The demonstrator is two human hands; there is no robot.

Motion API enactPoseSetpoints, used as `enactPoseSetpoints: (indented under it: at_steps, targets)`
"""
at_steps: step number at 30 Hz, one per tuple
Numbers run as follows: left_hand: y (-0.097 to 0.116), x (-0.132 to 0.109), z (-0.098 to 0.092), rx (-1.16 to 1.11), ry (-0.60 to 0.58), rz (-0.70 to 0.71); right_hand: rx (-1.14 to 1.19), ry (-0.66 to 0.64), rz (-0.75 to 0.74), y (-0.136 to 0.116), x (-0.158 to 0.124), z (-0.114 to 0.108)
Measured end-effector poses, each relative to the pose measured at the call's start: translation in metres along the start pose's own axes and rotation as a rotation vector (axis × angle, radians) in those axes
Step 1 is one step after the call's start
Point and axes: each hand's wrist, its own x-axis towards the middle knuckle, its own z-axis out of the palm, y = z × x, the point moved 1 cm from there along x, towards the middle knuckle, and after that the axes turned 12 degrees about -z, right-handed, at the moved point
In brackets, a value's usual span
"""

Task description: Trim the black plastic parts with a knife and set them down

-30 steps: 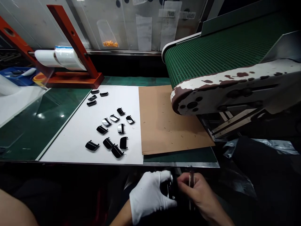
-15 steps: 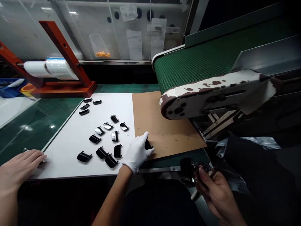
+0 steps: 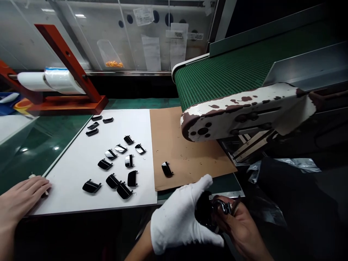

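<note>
My left hand, in a white glove, curves its thumb and fingers around a black plastic part in front of my body. My bare right hand is closed at the other side of that part. A shiny dark piece and a thin stick-like thing show between its fingers; their kind I cannot make out. On the brown cardboard lies a single glossy black piece with small prongs. Several similar black pieces are spread over the white sheet.
Another person's bare hand rests at the sheet's left edge, over a small pale object. A green conveyor belt overhangs the cardboard. An orange stand with film rolls is at the back left. Dark curled scraps dot the cardboard.
My gloved left hand has let go of a black piece on the cardboard and moved right and down to the part at my right hand. The camera view has shifted slightly.
</note>
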Motion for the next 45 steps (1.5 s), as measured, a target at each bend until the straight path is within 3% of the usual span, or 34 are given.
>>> enactPoseSetpoints:
  at_steps: [5, 10, 13, 17, 22, 28, 35, 40, 45]
  targets:
    - [-0.001, 0.004, 0.002, -0.026, 0.015, -0.057, -0.006, -0.082, 0.010, 0.004, 0.004, -0.002]
    - [-0.011, 0.000, 0.006, 0.257, 0.197, -0.082, -0.076, -0.026, -0.019, -0.002, 0.014, -0.012]
    - [-0.020, 0.000, 0.007, 0.412, 0.235, -0.042, -0.225, -0.073, -0.043, -0.010, 0.017, -0.015]
    - [-0.029, -0.004, 0.008, 0.472, 0.285, 0.057, -0.381, -0.151, 0.058, -0.016, 0.019, -0.008]
    - [-0.043, -0.020, 0.016, 0.429, 0.336, 0.099, -0.128, -0.233, 0.261, -0.006, 0.022, 0.002]
    - [-0.059, -0.037, 0.029, 0.364, 0.429, 0.095, -0.007, -0.314, 0.415, 0.014, 0.024, -0.005]
    - [-0.057, -0.043, 0.039, 0.249, 0.482, 0.190, 0.089, -0.441, 0.569, 0.050, 0.019, -0.001]
    - [-0.053, -0.041, 0.034, 0.289, 0.467, 0.147, 0.023, -0.424, 0.488, 0.057, 0.018, 0.002]
    - [-0.062, -0.040, 0.038, 0.454, 0.375, 0.080, -0.281, -0.326, 0.256, 0.023, 0.017, -0.010]
